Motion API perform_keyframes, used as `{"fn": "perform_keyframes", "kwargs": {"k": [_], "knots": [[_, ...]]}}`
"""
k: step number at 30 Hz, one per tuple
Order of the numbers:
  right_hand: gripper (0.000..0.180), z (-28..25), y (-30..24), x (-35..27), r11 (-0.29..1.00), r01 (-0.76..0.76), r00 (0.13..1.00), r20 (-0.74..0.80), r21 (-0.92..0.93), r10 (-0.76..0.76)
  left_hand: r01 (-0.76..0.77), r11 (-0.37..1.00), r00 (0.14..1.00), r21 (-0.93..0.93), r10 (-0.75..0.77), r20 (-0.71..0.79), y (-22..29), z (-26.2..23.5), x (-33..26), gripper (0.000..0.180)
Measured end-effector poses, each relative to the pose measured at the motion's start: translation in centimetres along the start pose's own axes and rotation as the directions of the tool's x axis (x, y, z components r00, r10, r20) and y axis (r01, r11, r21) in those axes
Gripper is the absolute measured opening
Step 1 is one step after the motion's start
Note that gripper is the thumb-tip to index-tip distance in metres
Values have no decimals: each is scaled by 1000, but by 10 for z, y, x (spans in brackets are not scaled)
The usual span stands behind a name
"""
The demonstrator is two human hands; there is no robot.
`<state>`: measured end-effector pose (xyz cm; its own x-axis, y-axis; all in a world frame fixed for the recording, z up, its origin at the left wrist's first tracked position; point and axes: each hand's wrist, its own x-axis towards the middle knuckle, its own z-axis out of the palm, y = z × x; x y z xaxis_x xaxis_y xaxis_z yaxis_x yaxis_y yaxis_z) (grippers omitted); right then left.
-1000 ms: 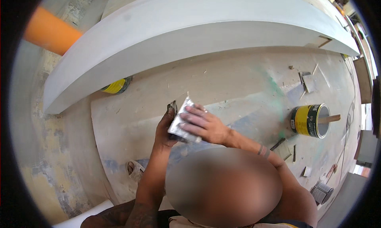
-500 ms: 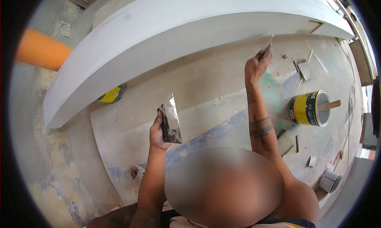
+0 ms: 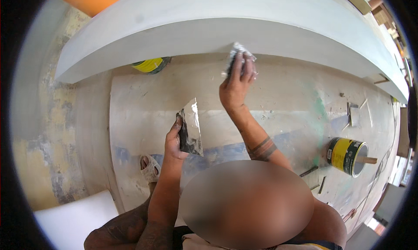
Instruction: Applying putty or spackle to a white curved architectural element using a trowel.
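My left hand (image 3: 174, 141) is closed around a flat, dark-edged putty scraper (image 3: 190, 130), with white filler smeared along its right edge. It is held up over the floor in front of me. Farther out, my right hand (image 3: 237, 87) presses its fingers on another flat scraper (image 3: 229, 65), largely hidden by the fingers and clumped with white filler. That blade lies at the lower edge of the long white curved panel (image 3: 183, 39), seemingly touching its side face.
At right a yellow and dark green can (image 3: 343, 156) stands with a wooden stick (image 3: 370, 160) in it. Another yellow can (image 3: 150, 66) is partly under the panel. Scraps and a grey plate (image 3: 354, 116) lie on the floor. A white sheet (image 3: 80, 221) is at lower left.
My right hand has swung left and inward along the panel, and white filler now shows around its scraper. The left hand keeps its hold almost in place. The whole view has shifted.
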<state>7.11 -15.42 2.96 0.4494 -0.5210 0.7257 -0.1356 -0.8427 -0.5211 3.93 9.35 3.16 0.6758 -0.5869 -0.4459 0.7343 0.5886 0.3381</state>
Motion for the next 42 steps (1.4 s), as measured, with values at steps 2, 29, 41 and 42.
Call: {"fn": "perform_keyframes", "kwargs": {"k": [2,29,41,42], "knots": [[71,11,-17,-9,998,54,988,150,-35,-48,-44,999,999,16,44,-6,4,-6,-7,36],[24,-287,83,-21,-373,-515,280,563,771,778,-576,306,805,758,55,590,-117,159,60,34],[21,-299,99,21,-534,-276,295,599,799,745,-939,-209,323,274,-260,910,-159,215,70,66],[22,-300,120,26,-470,-258,365,536,844,762,-906,-259,406,336,-299,864,-155,211,70,67]]}}
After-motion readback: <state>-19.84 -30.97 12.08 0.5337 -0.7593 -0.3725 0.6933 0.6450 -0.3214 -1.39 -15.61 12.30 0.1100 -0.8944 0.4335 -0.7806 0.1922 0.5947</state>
